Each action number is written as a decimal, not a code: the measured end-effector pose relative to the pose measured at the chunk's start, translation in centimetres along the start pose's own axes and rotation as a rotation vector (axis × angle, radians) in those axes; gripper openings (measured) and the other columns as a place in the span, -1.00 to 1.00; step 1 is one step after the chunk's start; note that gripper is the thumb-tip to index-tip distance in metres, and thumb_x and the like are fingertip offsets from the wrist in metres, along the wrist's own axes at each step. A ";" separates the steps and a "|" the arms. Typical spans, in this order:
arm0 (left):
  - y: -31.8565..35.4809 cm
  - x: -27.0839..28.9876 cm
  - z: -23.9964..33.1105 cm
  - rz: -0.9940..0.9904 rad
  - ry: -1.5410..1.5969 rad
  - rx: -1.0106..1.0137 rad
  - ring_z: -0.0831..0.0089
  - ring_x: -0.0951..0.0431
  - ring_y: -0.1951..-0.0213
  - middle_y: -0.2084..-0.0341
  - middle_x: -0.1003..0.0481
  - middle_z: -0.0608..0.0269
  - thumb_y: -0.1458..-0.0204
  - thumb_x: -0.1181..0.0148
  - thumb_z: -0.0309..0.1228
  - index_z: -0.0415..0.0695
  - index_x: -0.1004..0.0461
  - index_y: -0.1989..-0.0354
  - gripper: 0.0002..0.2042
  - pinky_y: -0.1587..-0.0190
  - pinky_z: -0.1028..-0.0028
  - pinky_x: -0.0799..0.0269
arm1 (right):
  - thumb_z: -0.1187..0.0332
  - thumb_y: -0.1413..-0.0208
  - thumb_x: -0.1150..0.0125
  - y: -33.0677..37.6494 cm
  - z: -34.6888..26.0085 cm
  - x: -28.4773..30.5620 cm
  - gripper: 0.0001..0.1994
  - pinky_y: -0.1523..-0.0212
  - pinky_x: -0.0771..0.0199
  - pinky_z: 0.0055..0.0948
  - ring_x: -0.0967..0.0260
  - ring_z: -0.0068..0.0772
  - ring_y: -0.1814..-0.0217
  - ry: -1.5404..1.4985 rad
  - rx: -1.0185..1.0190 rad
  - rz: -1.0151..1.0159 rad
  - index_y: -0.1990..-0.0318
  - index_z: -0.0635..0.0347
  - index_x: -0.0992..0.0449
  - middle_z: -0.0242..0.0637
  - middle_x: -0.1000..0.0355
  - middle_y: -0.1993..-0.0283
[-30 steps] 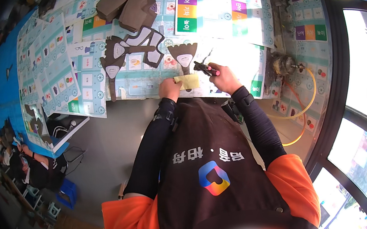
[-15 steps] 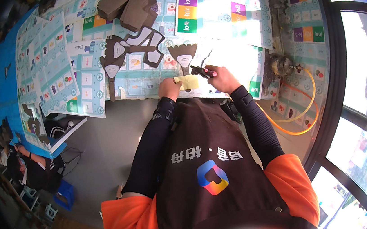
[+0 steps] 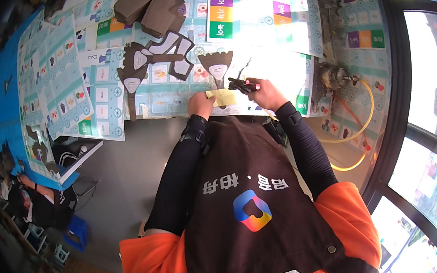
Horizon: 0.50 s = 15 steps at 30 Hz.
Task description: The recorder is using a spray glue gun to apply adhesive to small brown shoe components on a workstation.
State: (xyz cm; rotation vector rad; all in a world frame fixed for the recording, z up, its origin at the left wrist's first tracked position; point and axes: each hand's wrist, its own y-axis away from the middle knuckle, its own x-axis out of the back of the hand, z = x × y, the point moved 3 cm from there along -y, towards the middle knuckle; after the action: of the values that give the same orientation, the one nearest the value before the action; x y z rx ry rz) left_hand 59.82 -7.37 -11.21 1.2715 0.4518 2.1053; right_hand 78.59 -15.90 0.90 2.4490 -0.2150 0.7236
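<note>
My left hand (image 3: 201,105) is closed on the left edge of a small pale-yellow card (image 3: 223,97). The card lies across the narrow stem of a dark brown fan-shaped cut piece (image 3: 215,60) with a notched top and a light patch. In my right hand (image 3: 268,96) is a small black spray gun (image 3: 242,85) with pink ends, its front pointing left, just right of the stem. A thin pale hose shows below that hand. The right fingers are wrapped round the tool and partly hidden.
Left of the brown piece lie similar brown pieces with white patches (image 3: 137,59) and a white-panelled cutout (image 3: 180,60). Stacked brown pieces (image 3: 161,16) sit farther back. Printed sheets (image 3: 60,73) cover the table. A yellow hose (image 3: 369,114) loops at right. Another person (image 3: 39,192) sits at far left.
Both hands stay nearly in place over the card and brown piece. The hose at right has shifted, and a pale stretch now shows below my right hand.
</note>
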 end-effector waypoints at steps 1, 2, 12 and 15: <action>0.0 -0.3 0.0 -0.056 0.044 -0.008 0.09 -0.54 0.38 0.49 -0.54 0.04 0.15 -0.24 -0.12 -0.18 -0.58 0.45 -0.67 0.34 0.25 -0.41 | 0.44 0.16 0.03 -0.1 0.3 0.0 -0.70 0.27 -0.35 -0.15 -0.36 0.16 0.30 0.066 -0.071 -0.020 0.19 0.15 -0.45 0.08 -0.41 0.41; -0.1 -0.1 0.0 0.006 0.031 -0.014 0.09 -0.54 0.38 0.49 -0.54 0.04 0.15 -0.24 -0.12 -0.18 -0.58 0.45 -0.67 0.34 0.25 -0.41 | 0.44 0.16 0.03 -0.3 0.2 -0.1 -0.70 0.27 -0.35 -0.15 -0.36 0.16 0.30 0.014 -0.004 -0.014 0.19 0.15 -0.45 0.08 -0.41 0.41; 0.0 0.0 0.2 0.006 0.010 -0.012 0.07 -0.54 0.39 0.50 -0.53 0.01 0.15 -0.24 -0.11 -0.21 -0.57 0.45 -0.66 0.34 0.23 -0.40 | 0.42 0.15 -0.01 -1.1 1.2 0.6 -0.71 0.28 -0.35 -0.16 -0.37 0.14 0.29 0.028 -0.139 0.073 0.19 0.17 -0.44 0.10 -0.41 0.40; 0.0 0.0 0.2 0.009 0.012 -0.014 0.07 -0.54 0.39 0.51 -0.53 -0.01 0.15 -0.24 -0.12 -0.22 -0.56 0.46 -0.65 0.34 0.23 -0.40 | 0.41 0.16 -0.02 -1.2 1.0 1.3 -0.71 0.28 -0.35 -0.16 -0.36 0.15 0.29 -0.026 -0.134 0.290 0.19 0.16 -0.45 0.11 -0.41 0.40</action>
State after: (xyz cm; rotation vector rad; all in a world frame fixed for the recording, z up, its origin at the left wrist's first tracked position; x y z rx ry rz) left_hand 59.97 -7.36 -11.09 1.2556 0.4366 2.1212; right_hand 80.50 -15.46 0.34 2.3244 -0.6184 0.7714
